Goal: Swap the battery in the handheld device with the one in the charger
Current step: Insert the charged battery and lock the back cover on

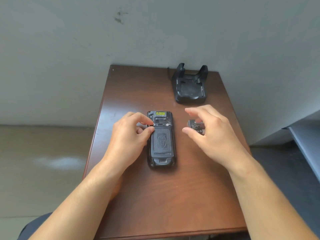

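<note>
A black handheld device [161, 141] lies face down in the middle of the brown table [138, 90], its textured battery cover on. My left hand [129, 135] rests at the device's left side, thumb and forefinger pinched on the left silver latch screw near the top of the cover. A loose black battery [194, 126] with a white label lies on the table to the right of the device. My right hand [210, 132] hovers over that battery with fingers spread, not touching it. The black charger cradle [190, 85] stands at the back right; its bay looks empty.
The table stands against a grey wall, with grey-brown floor to the left. A dark grey slanted surface [306, 146] juts in at the right edge. A cable [168, 71] leaves the charger's back left corner.
</note>
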Demonstrator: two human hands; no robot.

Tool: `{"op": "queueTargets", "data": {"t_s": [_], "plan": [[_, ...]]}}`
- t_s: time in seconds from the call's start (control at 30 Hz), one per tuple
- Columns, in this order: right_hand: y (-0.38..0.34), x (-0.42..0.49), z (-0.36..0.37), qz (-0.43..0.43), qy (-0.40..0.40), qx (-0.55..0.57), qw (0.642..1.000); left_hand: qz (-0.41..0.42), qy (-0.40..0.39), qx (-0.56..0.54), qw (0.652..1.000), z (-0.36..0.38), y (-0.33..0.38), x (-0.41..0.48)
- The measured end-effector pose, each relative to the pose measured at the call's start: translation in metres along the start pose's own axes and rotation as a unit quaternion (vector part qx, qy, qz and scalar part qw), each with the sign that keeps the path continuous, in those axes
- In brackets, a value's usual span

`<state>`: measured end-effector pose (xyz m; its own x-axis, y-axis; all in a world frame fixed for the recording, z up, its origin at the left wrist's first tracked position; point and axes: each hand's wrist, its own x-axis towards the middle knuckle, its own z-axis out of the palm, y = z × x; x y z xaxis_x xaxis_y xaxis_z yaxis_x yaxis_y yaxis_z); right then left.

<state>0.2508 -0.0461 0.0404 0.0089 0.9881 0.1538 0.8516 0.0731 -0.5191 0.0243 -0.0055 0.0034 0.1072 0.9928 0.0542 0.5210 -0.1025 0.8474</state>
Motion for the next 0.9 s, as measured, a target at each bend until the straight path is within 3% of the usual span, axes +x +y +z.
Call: {"op": "queueTargets", "data": {"t_s": [0.17,0.3,0.9], "plan": [[0.018,0.022,-0.048,-0.018,-0.17,-0.196,0.966,-0.009,-0.008,-0.015,1.0,0.0,-0.002,0.001],[0.017,0.034,-0.057,-0.024,-0.243,-0.248,0.938,-0.009,-0.017,-0.018,1.0,-0.001,-0.005,0.004],[0.022,0.046,-0.035,-0.078,-0.247,-0.24,0.936,-0.027,-0.071,-0.029,0.997,-0.008,-0.002,0.011]]}}
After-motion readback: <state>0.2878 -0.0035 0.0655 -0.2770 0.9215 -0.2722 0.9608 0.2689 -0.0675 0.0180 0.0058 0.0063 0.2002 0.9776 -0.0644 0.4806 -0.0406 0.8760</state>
